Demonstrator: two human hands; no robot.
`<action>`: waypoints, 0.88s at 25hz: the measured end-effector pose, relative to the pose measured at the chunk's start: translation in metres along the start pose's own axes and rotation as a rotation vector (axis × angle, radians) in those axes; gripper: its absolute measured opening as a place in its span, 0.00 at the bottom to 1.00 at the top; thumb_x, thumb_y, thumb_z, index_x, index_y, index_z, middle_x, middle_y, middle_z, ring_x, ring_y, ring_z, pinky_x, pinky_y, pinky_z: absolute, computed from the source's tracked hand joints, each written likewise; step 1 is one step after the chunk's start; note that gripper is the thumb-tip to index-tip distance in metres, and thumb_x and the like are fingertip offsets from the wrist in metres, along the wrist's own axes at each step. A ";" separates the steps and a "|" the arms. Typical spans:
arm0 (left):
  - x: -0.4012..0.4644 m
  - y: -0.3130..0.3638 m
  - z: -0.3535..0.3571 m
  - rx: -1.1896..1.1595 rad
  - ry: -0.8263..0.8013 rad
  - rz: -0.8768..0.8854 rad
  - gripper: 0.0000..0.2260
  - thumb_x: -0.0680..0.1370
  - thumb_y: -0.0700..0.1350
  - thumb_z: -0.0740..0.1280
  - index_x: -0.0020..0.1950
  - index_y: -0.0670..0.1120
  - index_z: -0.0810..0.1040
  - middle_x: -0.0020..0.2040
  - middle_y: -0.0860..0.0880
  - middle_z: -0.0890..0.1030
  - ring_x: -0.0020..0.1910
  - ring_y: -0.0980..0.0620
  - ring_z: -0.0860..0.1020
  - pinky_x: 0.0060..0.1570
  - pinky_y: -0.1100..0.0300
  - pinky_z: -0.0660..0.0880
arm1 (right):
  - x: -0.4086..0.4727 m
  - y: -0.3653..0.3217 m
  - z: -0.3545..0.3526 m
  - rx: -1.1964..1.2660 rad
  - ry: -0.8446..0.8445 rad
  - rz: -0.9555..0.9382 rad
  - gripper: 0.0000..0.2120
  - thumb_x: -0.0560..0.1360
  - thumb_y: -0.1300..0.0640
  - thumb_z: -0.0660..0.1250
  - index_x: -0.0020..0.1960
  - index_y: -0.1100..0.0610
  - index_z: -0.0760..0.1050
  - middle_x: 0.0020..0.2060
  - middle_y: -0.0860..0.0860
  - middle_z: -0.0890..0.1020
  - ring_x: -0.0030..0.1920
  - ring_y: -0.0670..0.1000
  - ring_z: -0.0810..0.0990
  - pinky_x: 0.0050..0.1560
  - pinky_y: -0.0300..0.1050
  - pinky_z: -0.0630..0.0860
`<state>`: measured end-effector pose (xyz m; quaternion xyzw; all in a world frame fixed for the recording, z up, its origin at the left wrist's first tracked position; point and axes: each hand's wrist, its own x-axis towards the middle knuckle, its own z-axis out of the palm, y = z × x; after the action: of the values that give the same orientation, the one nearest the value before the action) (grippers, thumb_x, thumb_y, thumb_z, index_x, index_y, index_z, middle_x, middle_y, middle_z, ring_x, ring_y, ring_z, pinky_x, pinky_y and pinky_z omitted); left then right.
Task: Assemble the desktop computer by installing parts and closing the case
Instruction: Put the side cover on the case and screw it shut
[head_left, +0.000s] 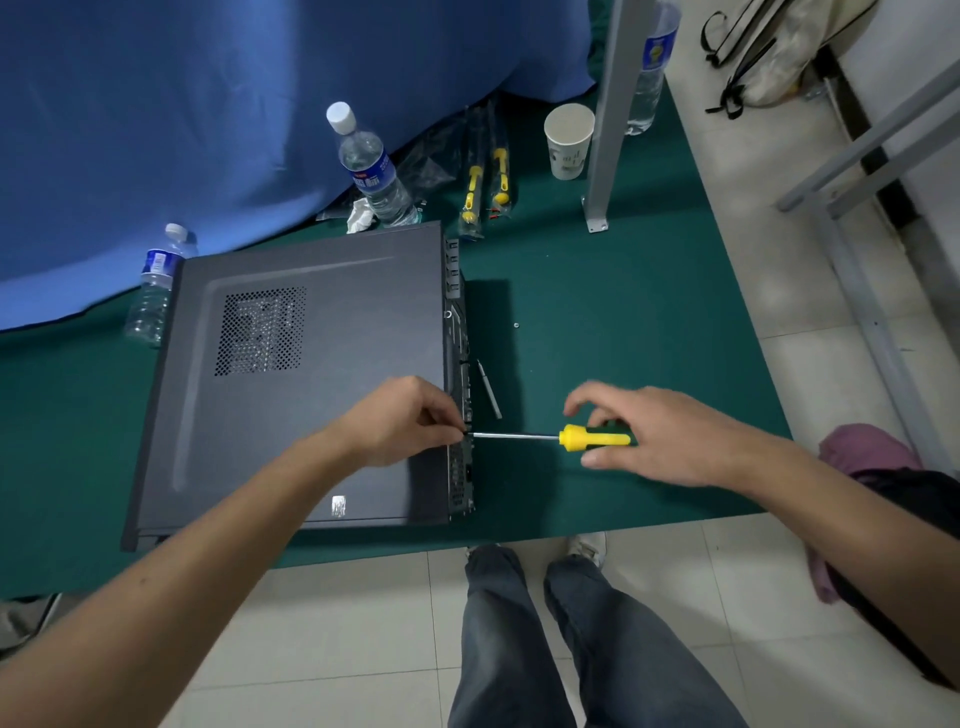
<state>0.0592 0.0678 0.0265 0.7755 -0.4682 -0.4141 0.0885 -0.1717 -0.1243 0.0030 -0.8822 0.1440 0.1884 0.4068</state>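
Lying flat on its side in the middle of the green table (597, 291), the desktop case (311, 374) is wearing its side panel, so this is looking like the closing stage: the panel screws at the rear edge are going in. The left hand (400, 421) is resting on the panel's near right corner, fingertips pinching something small at the rear edge, a screw by my guess, though it is too small to be sure, right where the screwdriver (550, 437) tip is meeting the case. The right hand (660, 436) is curling loosely around the yellow handle, thumb below and fingers arched above; whether it is actually gripping I cannot tell. Next call: closing those fingers on the handle, keeping the shaft level and square to the hole, then turning while the left hand is steadying.

Behind the case, a blue cloth (208, 130) is draping down, water bottles (371, 166) are standing about, a paper cup (569, 140) is sitting by a metal post, and a lone small screw (516, 326) is lying on the mat. Pale floor tiles are showing below.
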 end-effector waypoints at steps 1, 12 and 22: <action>0.006 0.003 -0.006 0.076 -0.047 0.028 0.04 0.76 0.44 0.73 0.50 0.47 0.86 0.42 0.56 0.83 0.37 0.65 0.77 0.39 0.76 0.70 | 0.000 0.001 -0.003 0.156 0.027 0.010 0.17 0.72 0.46 0.74 0.55 0.38 0.70 0.45 0.37 0.80 0.39 0.42 0.77 0.45 0.48 0.75; 0.075 0.024 -0.033 0.437 -0.310 0.049 0.01 0.74 0.46 0.74 0.45 0.51 0.85 0.38 0.61 0.81 0.39 0.63 0.78 0.37 0.68 0.70 | 0.004 0.031 0.009 1.222 0.378 0.195 0.14 0.61 0.59 0.77 0.46 0.60 0.81 0.46 0.62 0.84 0.36 0.52 0.82 0.43 0.39 0.80; 0.078 0.026 -0.026 0.593 -0.456 0.011 0.09 0.73 0.46 0.74 0.35 0.57 0.80 0.33 0.62 0.78 0.35 0.65 0.76 0.34 0.67 0.68 | 0.006 0.025 0.051 1.320 0.348 0.252 0.14 0.61 0.57 0.77 0.45 0.57 0.82 0.48 0.60 0.85 0.39 0.52 0.83 0.44 0.39 0.80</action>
<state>0.0780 -0.0149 0.0129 0.6528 -0.5796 -0.4221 -0.2444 -0.1878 -0.1016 -0.0466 -0.4444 0.3928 -0.0373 0.8042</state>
